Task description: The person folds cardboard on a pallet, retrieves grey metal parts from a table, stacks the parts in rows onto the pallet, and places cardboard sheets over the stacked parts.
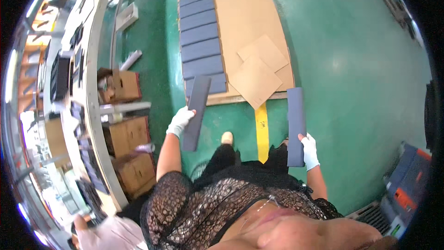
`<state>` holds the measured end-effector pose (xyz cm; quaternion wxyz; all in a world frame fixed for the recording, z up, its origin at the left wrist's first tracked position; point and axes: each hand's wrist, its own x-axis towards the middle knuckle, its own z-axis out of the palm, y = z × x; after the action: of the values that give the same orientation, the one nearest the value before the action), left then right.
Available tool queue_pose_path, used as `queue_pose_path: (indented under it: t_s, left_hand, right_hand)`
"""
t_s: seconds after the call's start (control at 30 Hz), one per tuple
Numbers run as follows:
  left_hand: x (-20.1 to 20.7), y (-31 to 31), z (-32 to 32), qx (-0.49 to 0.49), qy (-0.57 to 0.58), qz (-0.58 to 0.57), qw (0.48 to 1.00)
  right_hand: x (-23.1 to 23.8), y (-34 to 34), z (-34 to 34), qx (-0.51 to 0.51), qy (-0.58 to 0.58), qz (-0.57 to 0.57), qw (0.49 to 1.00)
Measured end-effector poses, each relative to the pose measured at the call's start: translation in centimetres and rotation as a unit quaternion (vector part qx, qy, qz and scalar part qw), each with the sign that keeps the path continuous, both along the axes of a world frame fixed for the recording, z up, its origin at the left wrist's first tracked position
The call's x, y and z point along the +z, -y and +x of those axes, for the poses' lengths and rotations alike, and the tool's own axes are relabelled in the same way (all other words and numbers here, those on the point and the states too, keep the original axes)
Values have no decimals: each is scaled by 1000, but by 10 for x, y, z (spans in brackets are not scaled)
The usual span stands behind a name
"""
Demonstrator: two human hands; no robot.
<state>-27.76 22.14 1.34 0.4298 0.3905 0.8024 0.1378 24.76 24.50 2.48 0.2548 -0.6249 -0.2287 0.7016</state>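
Fingers of the left hand (pixel 180 121) are closed round a dark blue-grey bar (pixel 197 113), those of the right hand (pixel 311 152) round a second bar (pixel 295 120), both above the green floor (pixel 356 97). Carrying seems in hand; the next move likely calls for laying both near matching bars (pixel 199 36) on the cardboard sheet (pixel 243 14).

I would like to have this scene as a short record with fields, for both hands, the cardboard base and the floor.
Left hand: white-gloved, holding a dark strip
Right hand: white-gloved, holding a second dark strip
Cardboard base: row of dark pieces along its left side; two overlapping brown squares on its near right part
Floor: green, with a yellow line
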Motion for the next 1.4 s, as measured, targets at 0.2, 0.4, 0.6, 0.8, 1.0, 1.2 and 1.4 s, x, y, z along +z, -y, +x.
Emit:
queue_pose_path:
  t_s: [0.2,0.4,0.6,0.8,1.0,1.2,1.4]
  left_hand:
    - [12,71,100,-17,-61,-270,961]
    - [-6,124,258,-8,-105,-365,925]
    - [-28,106,354,64,-41,-343,936]
    - [-52,-44,404,50,-32,-270,961]
    - [-28,-197,399,110,-47,-113,986]
    - [-11,-288,436,237,-49,-29,970]
    - [-6,-359,439,390,70,143,907]
  right_hand:
    - [57,-37,146,66,63,95,991]
    - [69,-138,242,133,111,121,977]
    - [57,-290,241,198,39,140,969]
    - [66,-429,280,198,66,154,966]
    - [84,-533,316,127,100,173,972]
    - [88,-642,345,218,150,132,955]
    - [76,-771,300,244,248,268,898]
